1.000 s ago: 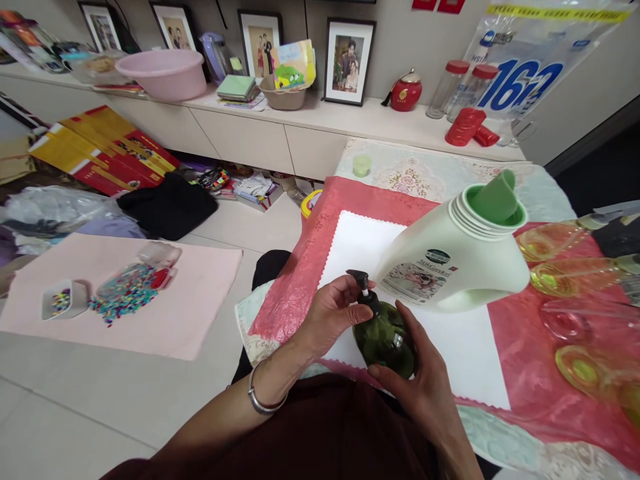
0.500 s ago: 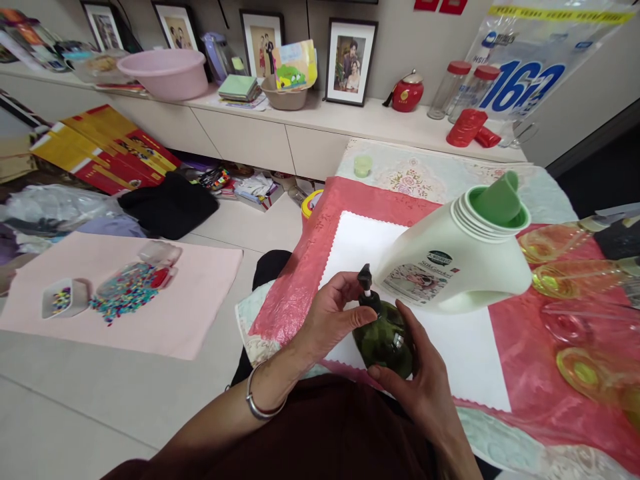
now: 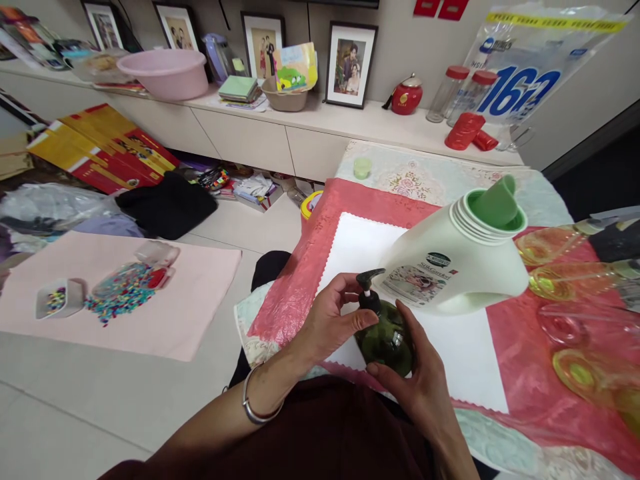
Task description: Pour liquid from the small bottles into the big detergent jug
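Observation:
A dark green pump bottle point(image 3: 387, 337) stands tilted close to my body, above the near edge of the white sheet point(image 3: 360, 243). My left hand point(image 3: 340, 310) is closed around the black collar of its pump head point(image 3: 370, 280), thumb in front and fingers behind. Round the body of the bottle, my right hand point(image 3: 417, 370) grips the side and lower front. Just beyond stands a large pale green detergent jug point(image 3: 450, 253), its neck uncapped, with a green spout point(image 3: 503, 200) inside.
Several clear bottles with yellow or pink bases point(image 3: 560, 277) lie along the right side of the red cloth point(image 3: 525, 347). A small green cap point(image 3: 362, 168) sits at the table's far edge. Colourful beads point(image 3: 123, 293) are spread on a pink mat point(image 3: 165, 327) at left.
The pump head has turned in my left hand, so its nozzle now points right, toward the jug. My right hand stays on the bottle's body. The view has shifted slightly.

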{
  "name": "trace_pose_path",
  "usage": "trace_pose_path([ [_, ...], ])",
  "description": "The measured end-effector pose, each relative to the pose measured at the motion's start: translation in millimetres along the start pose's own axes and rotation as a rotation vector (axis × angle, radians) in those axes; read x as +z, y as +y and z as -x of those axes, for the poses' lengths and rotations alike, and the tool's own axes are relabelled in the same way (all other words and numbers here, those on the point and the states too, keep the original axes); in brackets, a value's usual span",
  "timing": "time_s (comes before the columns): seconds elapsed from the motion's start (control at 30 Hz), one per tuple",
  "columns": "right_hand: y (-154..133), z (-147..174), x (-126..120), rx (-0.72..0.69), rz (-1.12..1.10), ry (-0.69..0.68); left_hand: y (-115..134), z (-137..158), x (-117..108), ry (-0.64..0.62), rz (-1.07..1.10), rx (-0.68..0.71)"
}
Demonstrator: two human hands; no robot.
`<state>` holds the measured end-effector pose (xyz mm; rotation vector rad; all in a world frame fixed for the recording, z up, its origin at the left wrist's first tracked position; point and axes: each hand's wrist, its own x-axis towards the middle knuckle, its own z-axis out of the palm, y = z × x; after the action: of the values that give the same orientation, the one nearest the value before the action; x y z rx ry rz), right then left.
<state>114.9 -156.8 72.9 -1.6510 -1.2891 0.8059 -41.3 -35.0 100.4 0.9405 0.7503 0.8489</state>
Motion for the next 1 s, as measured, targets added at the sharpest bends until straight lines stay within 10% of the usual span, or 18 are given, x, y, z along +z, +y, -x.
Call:
trace_pose_path([
  [1.0,28,-4,38,0.057,-0.521,-0.03,23,1,-4,-0.025,-0.01,-0.018],
])
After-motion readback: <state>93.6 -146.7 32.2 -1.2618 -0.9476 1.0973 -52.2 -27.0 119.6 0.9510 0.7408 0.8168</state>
